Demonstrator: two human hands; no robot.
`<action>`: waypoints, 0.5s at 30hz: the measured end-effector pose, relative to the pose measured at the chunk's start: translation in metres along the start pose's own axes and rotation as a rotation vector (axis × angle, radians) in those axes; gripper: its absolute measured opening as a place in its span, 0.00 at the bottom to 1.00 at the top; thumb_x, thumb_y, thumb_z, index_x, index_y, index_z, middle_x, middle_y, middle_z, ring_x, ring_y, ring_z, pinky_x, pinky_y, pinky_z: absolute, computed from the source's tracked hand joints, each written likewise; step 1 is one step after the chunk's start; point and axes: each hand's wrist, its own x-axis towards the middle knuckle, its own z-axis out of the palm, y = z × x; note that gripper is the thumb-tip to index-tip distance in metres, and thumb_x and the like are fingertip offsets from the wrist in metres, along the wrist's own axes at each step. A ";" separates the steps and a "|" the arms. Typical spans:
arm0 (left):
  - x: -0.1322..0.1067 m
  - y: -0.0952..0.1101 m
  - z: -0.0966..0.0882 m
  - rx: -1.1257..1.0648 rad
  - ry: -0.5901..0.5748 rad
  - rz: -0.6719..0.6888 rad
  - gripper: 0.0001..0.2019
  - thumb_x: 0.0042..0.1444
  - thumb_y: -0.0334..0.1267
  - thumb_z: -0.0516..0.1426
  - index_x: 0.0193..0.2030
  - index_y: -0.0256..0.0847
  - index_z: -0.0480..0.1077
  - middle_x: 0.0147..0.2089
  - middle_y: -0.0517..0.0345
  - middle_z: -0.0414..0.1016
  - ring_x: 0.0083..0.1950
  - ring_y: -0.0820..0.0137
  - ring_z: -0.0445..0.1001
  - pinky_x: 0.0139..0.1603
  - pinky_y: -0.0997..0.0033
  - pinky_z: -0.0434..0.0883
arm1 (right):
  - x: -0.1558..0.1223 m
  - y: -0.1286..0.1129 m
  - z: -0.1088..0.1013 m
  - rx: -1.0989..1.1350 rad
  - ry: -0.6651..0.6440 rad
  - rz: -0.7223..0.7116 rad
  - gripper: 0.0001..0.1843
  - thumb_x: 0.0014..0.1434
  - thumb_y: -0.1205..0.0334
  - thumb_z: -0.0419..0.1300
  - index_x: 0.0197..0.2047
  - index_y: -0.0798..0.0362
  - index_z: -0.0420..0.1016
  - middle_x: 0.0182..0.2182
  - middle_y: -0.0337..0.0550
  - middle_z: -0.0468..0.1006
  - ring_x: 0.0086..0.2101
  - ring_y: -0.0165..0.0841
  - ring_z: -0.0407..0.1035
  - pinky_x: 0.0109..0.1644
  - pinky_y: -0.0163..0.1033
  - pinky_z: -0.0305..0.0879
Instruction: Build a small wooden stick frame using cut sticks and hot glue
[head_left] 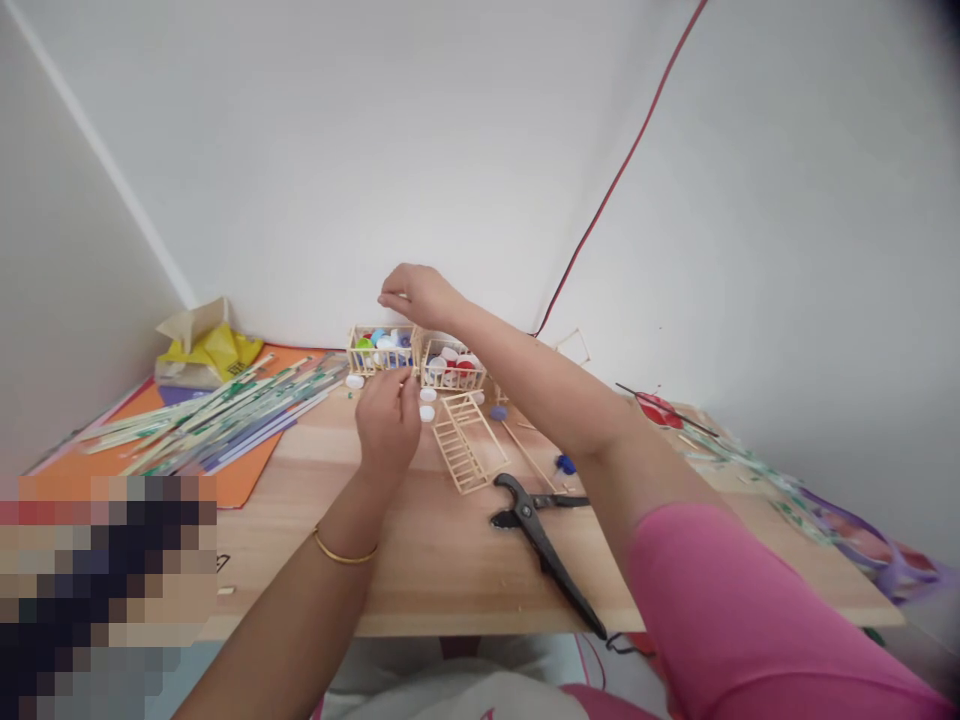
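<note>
My right hand (421, 296) is raised over a small wooden-stick basket (384, 365) filled with coloured bottle caps. Its fingers are pinched together, and whatever they may hold is too small to make out. In front of that basket is my left hand (388, 422), fingers curled closed around something hidden. A second stick basket (453, 372), holding white and red caps, stands just to the right. White bottle caps (427, 413) lie on the table beside my left hand. An open stick frame (469, 445) with ladder-like sides rests to the right of them.
Black pliers (536, 525) lie open near the table's front edge (420, 625). Wrapped sticks (225, 415) spread over an orange sheet (255, 480) at left, by a yellow bag (217, 350). A blue object (565, 464), a red item (658, 410) and wrappers (799, 510) lie at right.
</note>
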 end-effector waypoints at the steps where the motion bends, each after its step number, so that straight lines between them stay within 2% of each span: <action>1: 0.002 -0.002 -0.002 0.007 0.027 -0.023 0.10 0.59 0.34 0.50 0.40 0.35 0.71 0.37 0.49 0.76 0.40 0.65 0.72 0.44 0.66 0.67 | -0.006 -0.001 -0.004 0.010 0.068 -0.010 0.15 0.62 0.60 0.50 0.36 0.58 0.75 0.35 0.47 0.74 0.38 0.34 0.65 0.43 0.37 0.55; 3: 0.006 -0.007 -0.004 0.011 0.070 -0.058 0.10 0.59 0.34 0.50 0.40 0.35 0.71 0.36 0.49 0.75 0.39 0.66 0.72 0.44 0.67 0.67 | -0.026 -0.004 -0.016 0.036 0.161 -0.005 0.14 0.61 0.61 0.52 0.35 0.58 0.76 0.33 0.46 0.74 0.36 0.33 0.65 0.42 0.36 0.55; 6: 0.009 -0.012 -0.008 -0.017 0.095 -0.083 0.10 0.59 0.35 0.51 0.41 0.36 0.72 0.38 0.51 0.76 0.41 0.67 0.72 0.45 0.67 0.68 | -0.074 -0.009 -0.038 0.039 0.125 0.026 0.12 0.59 0.63 0.53 0.34 0.58 0.77 0.31 0.44 0.74 0.33 0.32 0.65 0.39 0.36 0.55; 9: 0.011 -0.008 -0.009 -0.093 0.062 -0.107 0.09 0.58 0.37 0.53 0.41 0.38 0.72 0.39 0.53 0.76 0.41 0.68 0.72 0.45 0.68 0.68 | -0.137 -0.006 -0.058 -0.038 -0.064 0.130 0.10 0.55 0.68 0.53 0.31 0.54 0.77 0.28 0.42 0.75 0.31 0.32 0.66 0.37 0.37 0.55; 12: 0.008 0.003 -0.009 -0.166 -0.037 -0.114 0.10 0.56 0.39 0.54 0.42 0.39 0.72 0.38 0.55 0.76 0.39 0.69 0.73 0.43 0.68 0.69 | -0.195 0.000 -0.067 -0.035 -0.254 0.300 0.12 0.49 0.74 0.56 0.33 0.51 0.78 0.30 0.41 0.78 0.31 0.34 0.68 0.37 0.37 0.58; 14: 0.004 0.014 -0.008 -0.199 -0.100 -0.097 0.09 0.56 0.39 0.55 0.41 0.40 0.71 0.37 0.56 0.75 0.38 0.69 0.73 0.42 0.69 0.70 | -0.218 -0.001 -0.067 0.008 -0.227 0.292 0.11 0.49 0.73 0.58 0.33 0.50 0.78 0.36 0.44 0.78 0.37 0.36 0.70 0.41 0.39 0.60; 15: 0.002 0.020 -0.008 -0.212 -0.131 -0.082 0.08 0.55 0.39 0.56 0.40 0.40 0.71 0.36 0.56 0.75 0.37 0.70 0.73 0.42 0.69 0.70 | -0.225 -0.005 -0.066 0.043 -0.149 0.281 0.09 0.51 0.71 0.58 0.34 0.50 0.78 0.38 0.45 0.78 0.40 0.37 0.69 0.44 0.40 0.60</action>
